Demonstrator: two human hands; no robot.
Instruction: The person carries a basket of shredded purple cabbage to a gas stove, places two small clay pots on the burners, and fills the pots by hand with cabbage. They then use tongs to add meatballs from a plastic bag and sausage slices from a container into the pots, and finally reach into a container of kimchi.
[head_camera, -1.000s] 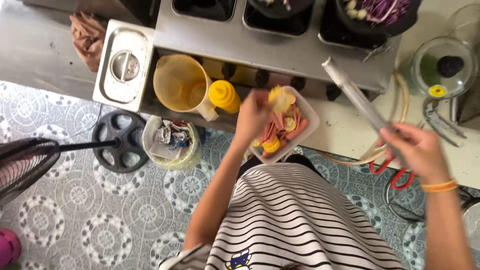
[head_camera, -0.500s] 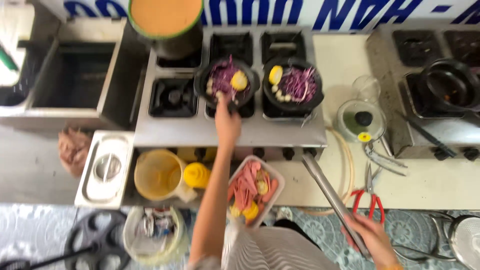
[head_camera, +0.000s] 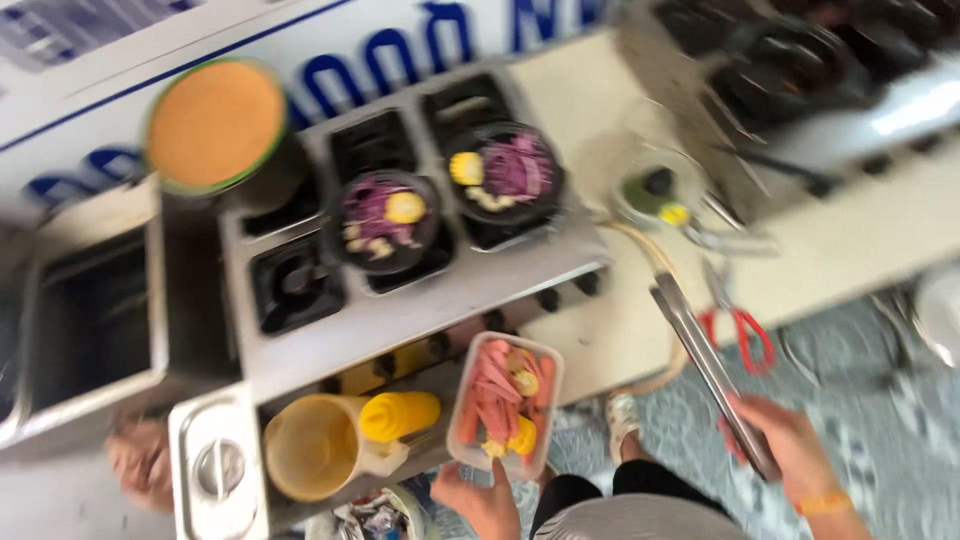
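Observation:
My left hand (head_camera: 483, 500) grips the near edge of a clear plastic tray (head_camera: 503, 405) filled with pink sausages and yellow corn pieces, held in front of the stove. My right hand (head_camera: 785, 447) holds long metal tongs (head_camera: 705, 365) that point up toward the counter. On the stove (head_camera: 400, 300) sit two black pans: the left pan (head_camera: 383, 222) and the right pan (head_camera: 505, 180), each with purple cabbage and a yellow corn piece. The picture is blurred by motion.
A large pot of orange broth (head_camera: 215, 125) stands at the stove's back left. A yellow pitcher (head_camera: 312, 447), a yellow squeeze bottle (head_camera: 398, 415) and a lidded steel container (head_camera: 215, 470) sit below. Red-handled scissors (head_camera: 740, 330) and a glass lid (head_camera: 655, 195) lie on the counter.
My left hand has come back from the left pan and now holds the tray's near edge. A corn piece lies in that pan. The view tilted and shifted.

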